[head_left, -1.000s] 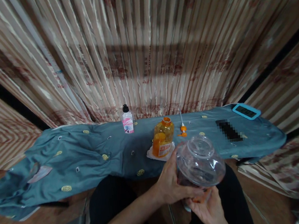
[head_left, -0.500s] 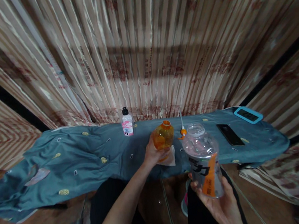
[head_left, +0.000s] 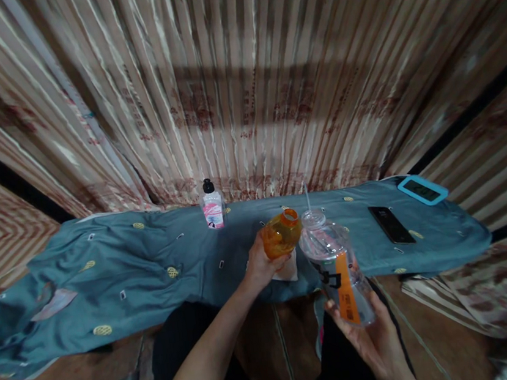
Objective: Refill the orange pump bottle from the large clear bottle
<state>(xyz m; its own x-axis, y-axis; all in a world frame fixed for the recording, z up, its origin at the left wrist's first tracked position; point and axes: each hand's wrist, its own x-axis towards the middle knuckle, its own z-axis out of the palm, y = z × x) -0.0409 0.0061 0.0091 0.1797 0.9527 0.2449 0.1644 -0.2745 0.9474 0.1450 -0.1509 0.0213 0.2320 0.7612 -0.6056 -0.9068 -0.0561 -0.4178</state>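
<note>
My left hand (head_left: 260,263) is closed round an orange see-through bottle (head_left: 280,236). This bottle has no cap and leans to the right. My right hand (head_left: 368,333) grips the lower part of a large clear plastic bottle (head_left: 337,266) with an orange and black label. That bottle is uncapped too, and its neck tilts left towards the orange bottle's mouth. The two necks are close together but apart. Behind the clear bottle the thin tube of a pump top (head_left: 307,196) sticks up; the rest of it is hidden. Under my left hand lies a pale tissue (head_left: 287,270).
A small clear bottle with a black cap (head_left: 212,208) stands at the back of the green cloth-covered board (head_left: 158,239). To the right lie a dark phone (head_left: 391,224) and a blue-framed digital clock (head_left: 423,189). A striped curtain (head_left: 241,93) hangs close behind.
The clear bottle has moved left and tipped towards the orange bottle, covering the orange pump head. My left hand has tilted the orange bottle to the right.
</note>
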